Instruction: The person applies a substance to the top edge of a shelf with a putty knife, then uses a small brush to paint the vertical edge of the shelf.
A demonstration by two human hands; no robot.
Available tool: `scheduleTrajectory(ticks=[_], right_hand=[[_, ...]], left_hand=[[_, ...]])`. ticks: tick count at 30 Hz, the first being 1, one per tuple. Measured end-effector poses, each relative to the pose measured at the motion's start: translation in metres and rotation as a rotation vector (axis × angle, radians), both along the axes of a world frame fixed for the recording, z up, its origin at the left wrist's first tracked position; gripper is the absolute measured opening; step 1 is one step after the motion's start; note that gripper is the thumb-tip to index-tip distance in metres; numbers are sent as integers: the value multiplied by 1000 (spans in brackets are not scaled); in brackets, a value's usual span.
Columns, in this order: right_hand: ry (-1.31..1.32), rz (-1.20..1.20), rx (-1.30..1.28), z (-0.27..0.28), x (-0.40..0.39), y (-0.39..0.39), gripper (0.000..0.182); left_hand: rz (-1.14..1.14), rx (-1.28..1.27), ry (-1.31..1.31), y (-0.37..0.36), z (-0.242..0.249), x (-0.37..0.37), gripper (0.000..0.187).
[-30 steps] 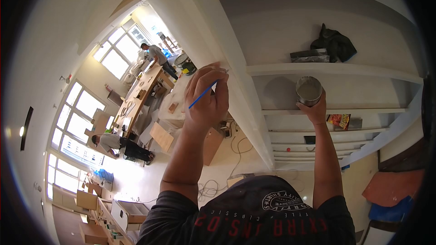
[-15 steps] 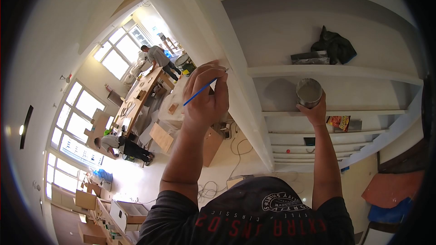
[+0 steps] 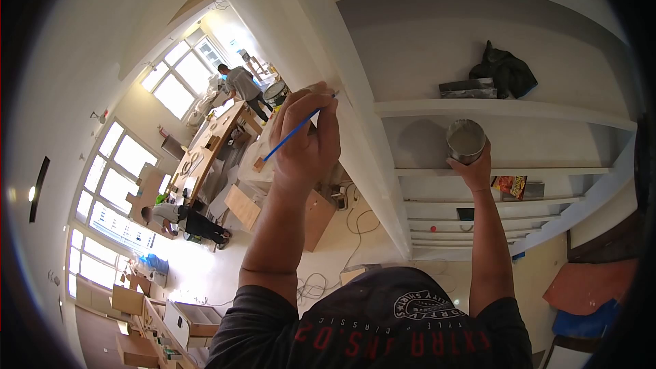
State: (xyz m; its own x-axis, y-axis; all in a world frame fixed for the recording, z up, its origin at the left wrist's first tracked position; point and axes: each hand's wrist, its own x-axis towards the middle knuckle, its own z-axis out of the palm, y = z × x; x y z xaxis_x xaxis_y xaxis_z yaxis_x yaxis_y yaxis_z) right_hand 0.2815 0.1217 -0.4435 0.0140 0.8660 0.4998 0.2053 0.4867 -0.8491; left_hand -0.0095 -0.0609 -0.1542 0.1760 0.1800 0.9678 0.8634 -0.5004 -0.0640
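Note:
My left hand (image 3: pixel 307 133) is closed around a thin paintbrush (image 3: pixel 292 135) with a blue handle. Its tip points up and right at the edge of a white upright panel (image 3: pixel 365 116), and the fingers are at the panel or very near it; whether the tip touches cannot be made out. On the right, my right hand (image 3: pixel 476 169) grips a round cup (image 3: pixel 466 141) from below and the side, its mouth facing me. Greyish-white stuff shows inside the cup, and its rim looks smeared.
White shelves (image 3: pixel 506 107) span the right side, bearing a dark cloth (image 3: pixel 504 72), a dark block (image 3: pixel 468 89) and a colourful packet (image 3: pixel 509 186). Two people work at a long wooden table (image 3: pixel 205 143) at left. Cables (image 3: pixel 359 222) lie on the floor.
My left hand and the paintbrush have shifted slightly left, the brush's lower end swinging down and left. My right hand with the cup has barely moved. The far person has shifted slightly right.

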Motion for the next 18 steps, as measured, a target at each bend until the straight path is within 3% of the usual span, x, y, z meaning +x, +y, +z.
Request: scheduleTrajectory(ticks=[18], right_hand=[[-19, -4, 10, 0, 0, 0, 114]], left_hand=[[-43, -41, 31, -4, 1, -2, 24]])
